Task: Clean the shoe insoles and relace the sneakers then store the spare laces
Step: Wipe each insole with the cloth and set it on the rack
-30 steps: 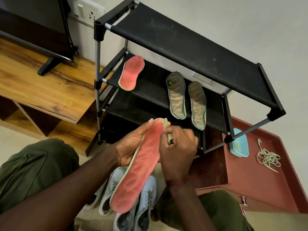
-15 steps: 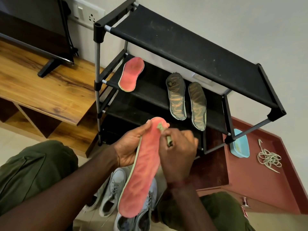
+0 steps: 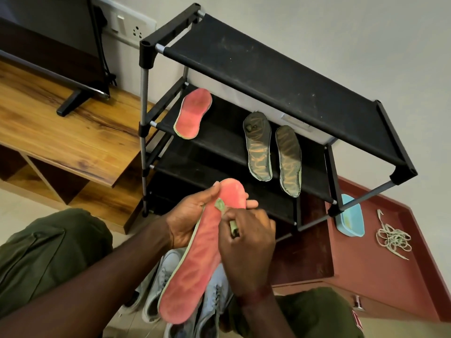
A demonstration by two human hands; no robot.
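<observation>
- head view, only one we have: left hand clamped round the toe end of the held insole, thumb on its left edge, fingertips poking out on the right edge, lower centre of frame
- right hand fisted round a small green tool, whose tip touches the red face near the toe; brush or scraper, we cannot tell
- change vs a second ago: the held insole was edge-on with its green rim showing, now its red face is turned flat to the camera and it hangs steeper, heel down over the sneakers at the bottom of the frame
- tool tip has shifted from the very toe tip to a little further down the face
- we judge this means the scrub on this insole is mid-way: toe area in work, arch and heel not yet touched
- unchanged: second red insole on the middle shelf of the shoe rack, two dark insoles beside each other, centre of frame
- spare laces lie in a loose heap at the right of the frame on the red-brown cabinet top, near a blue dish; not stored
- we judge relacing not started; the sneakers' eyelets are too hidden to confirm
</observation>
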